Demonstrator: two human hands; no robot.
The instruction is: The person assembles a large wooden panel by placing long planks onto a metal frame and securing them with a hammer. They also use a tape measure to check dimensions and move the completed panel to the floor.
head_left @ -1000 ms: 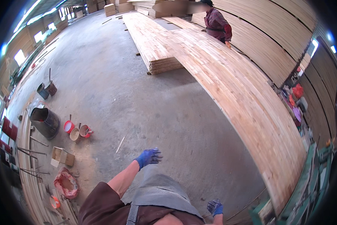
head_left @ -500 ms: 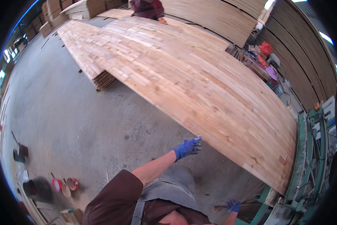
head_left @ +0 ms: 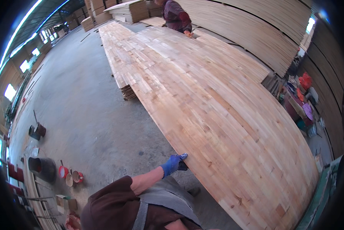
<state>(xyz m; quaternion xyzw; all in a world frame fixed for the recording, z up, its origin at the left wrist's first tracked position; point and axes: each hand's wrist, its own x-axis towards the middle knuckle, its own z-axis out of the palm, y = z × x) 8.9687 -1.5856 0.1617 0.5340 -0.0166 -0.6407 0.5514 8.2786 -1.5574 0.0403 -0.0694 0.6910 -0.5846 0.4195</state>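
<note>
A long, wide laminated wood panel (head_left: 202,119) made of many glued strips stretches from the far end of the room down to my right. My left hand (head_left: 173,165), in a blue glove, grips its near left edge, with the thumb on top and the fingers hidden beneath. My right hand is out of view past the lower edge. At the far end, a person (head_left: 175,17) in a dark red patterned top has an orange-gloved hand (head_left: 188,34) at the panel's far side.
A stack of panels (head_left: 128,92) lies under the long panel's far left part. Green machine framing (head_left: 325,191) stands at the lower right. Tall board stacks (head_left: 248,34) line the back. On the floor to the left are a black bucket (head_left: 45,168) and several small red-rimmed pots (head_left: 77,176).
My left hand has moved from just beside the panel's edge to gripping it. My right hand has gone out of view. The whole view has swung left.
</note>
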